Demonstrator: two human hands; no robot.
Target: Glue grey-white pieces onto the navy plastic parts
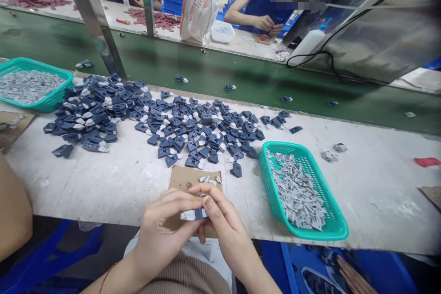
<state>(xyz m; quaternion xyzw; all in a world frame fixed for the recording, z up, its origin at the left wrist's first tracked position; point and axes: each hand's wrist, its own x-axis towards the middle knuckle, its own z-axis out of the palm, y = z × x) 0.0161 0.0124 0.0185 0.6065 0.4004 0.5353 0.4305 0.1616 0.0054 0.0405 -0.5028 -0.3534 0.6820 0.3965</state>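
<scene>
Between my two hands, above the table's front edge, is a small dark blue and white part (195, 214). My left hand (165, 225) pinches it from the left with thumb and fingers. From the right, my right hand (223, 220) presses on it, thumb on top, its fingers partly hidden behind. Beneath and beyond the hands lies a brown cardboard piece (179, 177) with a few small grey pieces (209, 179) on it. A large heap of dark blue parts with whitish ends (193, 128) spreads behind the cardboard.
A green basket (336, 228) of grey pieces stands right, another (51, 101) far left. Beyond the table, a green belt (206, 73) carries scattered parts. Other people work across it, beside a fan (200, 4) and a white bottle (306, 46). A person's arm (14, 206) shows at left.
</scene>
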